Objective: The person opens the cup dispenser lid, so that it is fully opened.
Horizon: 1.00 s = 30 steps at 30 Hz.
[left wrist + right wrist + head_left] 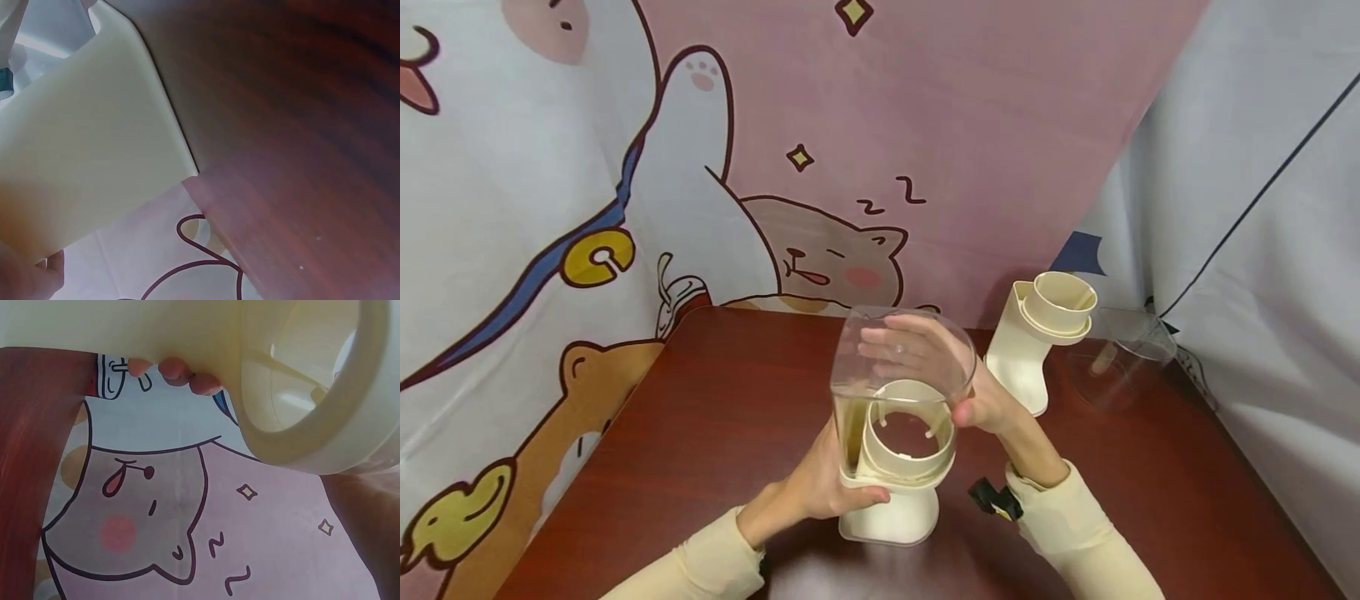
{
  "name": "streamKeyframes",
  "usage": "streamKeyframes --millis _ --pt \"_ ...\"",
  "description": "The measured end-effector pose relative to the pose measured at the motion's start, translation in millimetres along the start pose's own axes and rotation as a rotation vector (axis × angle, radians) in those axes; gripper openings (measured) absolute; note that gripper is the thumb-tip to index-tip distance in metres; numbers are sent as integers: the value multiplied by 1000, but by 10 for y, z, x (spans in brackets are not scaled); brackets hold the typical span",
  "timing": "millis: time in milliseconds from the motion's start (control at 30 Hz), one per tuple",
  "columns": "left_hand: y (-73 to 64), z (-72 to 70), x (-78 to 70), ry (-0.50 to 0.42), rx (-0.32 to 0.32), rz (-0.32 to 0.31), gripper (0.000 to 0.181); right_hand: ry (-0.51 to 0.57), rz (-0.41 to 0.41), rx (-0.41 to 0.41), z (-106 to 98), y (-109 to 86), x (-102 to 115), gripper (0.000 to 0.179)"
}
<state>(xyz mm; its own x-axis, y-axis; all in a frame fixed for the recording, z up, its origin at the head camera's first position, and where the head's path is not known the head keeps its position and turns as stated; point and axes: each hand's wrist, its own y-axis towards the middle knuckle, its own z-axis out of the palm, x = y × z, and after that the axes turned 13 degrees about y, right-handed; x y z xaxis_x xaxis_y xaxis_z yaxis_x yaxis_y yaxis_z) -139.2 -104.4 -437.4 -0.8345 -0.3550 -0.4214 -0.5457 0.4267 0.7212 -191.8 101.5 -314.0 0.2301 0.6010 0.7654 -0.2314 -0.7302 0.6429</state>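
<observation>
A cream plastic stand with a round collar [891,515] is upright on the table, its smooth side [94,137] filling much of the left wrist view. My left hand [826,477] grips it below the collar, thumb across the front; fingertips [175,372] show behind it in the right wrist view. A clear plastic container [848,362] surrounds the collar; whether it is fully seated I cannot tell. My right hand [977,398] holds the container from the far right side, thumb at its right edge, fingers behind the clear wall.
Another cream stand [1018,367] is upright at the back right, with another clear container [1123,367] beside it. A small black object [996,498] is by the right sleeve. The brown table [715,400] meets a printed curtain [1000,125] at the back.
</observation>
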Motion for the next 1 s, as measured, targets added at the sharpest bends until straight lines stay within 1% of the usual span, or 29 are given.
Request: streamKeyframes --millis 233,467,567,667,733,800,900,1000 --pt "-8 30 3 6 -4 31 97 4 2 -20 4 -15 -3 101" --pt "-26 44 -15 21 8 22 94 9 7 -32 11 -38 5 102" --pt "-25 46 -25 23 1 4 101 46 -28 -31 -7 -30 57 98" --pt "-14 39 -29 17 -3 -29 110 141 -98 -103 -45 18 209 93" --pt "-6 26 -27 2 -5 -52 114 171 -154 -185 -83 72 344 89" --pt "-6 10 -20 -14 -1 -73 116 178 -185 -285 -107 128 478 87" --pt "-23 -12 -10 -38 5 -95 117 121 -195 -391 -135 198 614 84" --pt "-40 -16 -9 -53 16 -112 118 105 -198 -484 -138 236 682 82"
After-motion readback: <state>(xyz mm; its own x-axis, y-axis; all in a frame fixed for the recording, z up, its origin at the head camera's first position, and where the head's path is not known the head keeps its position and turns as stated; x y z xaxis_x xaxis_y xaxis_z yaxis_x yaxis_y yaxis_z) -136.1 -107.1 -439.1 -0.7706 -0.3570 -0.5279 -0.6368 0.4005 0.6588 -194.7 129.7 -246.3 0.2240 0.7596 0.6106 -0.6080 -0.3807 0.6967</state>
